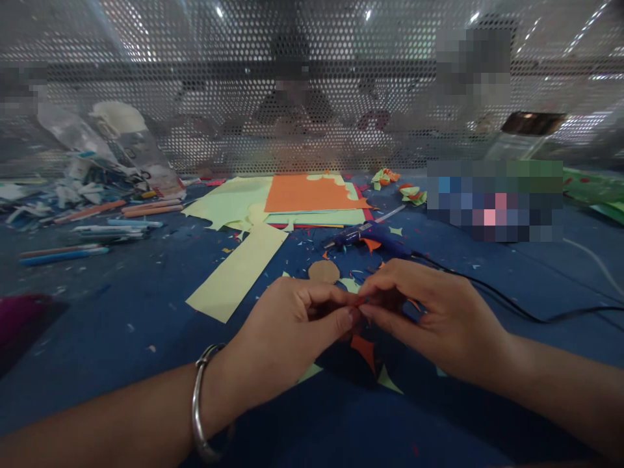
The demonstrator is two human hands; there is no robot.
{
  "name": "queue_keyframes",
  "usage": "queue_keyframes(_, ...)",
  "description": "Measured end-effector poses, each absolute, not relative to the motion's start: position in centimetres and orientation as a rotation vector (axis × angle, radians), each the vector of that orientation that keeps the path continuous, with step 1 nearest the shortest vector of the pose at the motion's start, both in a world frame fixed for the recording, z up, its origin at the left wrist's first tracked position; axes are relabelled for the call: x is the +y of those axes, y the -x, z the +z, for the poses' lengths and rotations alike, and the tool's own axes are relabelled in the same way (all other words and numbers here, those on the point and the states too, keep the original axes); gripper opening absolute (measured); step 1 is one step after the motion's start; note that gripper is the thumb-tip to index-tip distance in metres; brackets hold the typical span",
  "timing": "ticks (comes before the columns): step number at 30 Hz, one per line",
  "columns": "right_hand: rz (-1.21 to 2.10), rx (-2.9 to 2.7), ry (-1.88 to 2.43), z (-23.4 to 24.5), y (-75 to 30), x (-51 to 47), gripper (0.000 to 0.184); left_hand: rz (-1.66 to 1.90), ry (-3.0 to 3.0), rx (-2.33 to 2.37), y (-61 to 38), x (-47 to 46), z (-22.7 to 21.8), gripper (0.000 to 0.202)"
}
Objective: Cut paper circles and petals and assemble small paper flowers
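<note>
Okay, head view, looking down at blue worktop (121,312). Left hand (292,325) and right hand (429,312) meeting at centre, just above the surface, fingertips touching. Fingers (341,318) of both narrow, thumb against forefinger, pinched from either side on tiny reddish scrap (359,301). Scrap mostly hidden by the tips, shape not readable. Other fingers of left curled toward the palm, those of right stretched flatter. Metal bangle (199,403) on left wrist.

Directly under the hands: orange paper offcut (365,351) and pale slivers (390,380) flat on the worktop. Just behind the hands: brown paper disc (324,271). Behind that, near right hand: blue glue gun (370,235) lying on its side, nozzle to the left, black cable (511,305) trailing off right past the right wrist. Pale yellow strip (238,270) left of the disc, lying diagonally. Farther back: orange sheet (312,193) stacked on pale yellow sheets (229,201), red edge showing beneath. Small folded paper bits (385,177) right of the stack.

Far left: pens and pencils (97,227) in a loose row, clear plastic bags (121,143) behind them, magenta object (24,318) at the edge, not identifiable. Small cuttings scattered all over. Perforated metal screen (312,84) along the back of the worktop, people behind it, blurred.
</note>
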State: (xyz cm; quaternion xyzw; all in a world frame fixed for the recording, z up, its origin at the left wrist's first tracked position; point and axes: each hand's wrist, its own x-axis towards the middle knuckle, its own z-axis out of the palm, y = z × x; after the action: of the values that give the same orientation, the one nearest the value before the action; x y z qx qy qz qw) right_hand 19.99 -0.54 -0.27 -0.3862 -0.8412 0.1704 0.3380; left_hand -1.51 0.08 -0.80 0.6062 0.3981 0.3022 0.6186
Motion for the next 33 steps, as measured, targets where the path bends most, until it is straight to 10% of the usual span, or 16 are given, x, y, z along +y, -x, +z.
queue_keyframes(33, 1.318, -1.8, 1.209, 1.6, -19.4, -0.2, 0.017, 0.624, -1.447, 0.941, 1.7, 0.3, -0.4, 0.015)
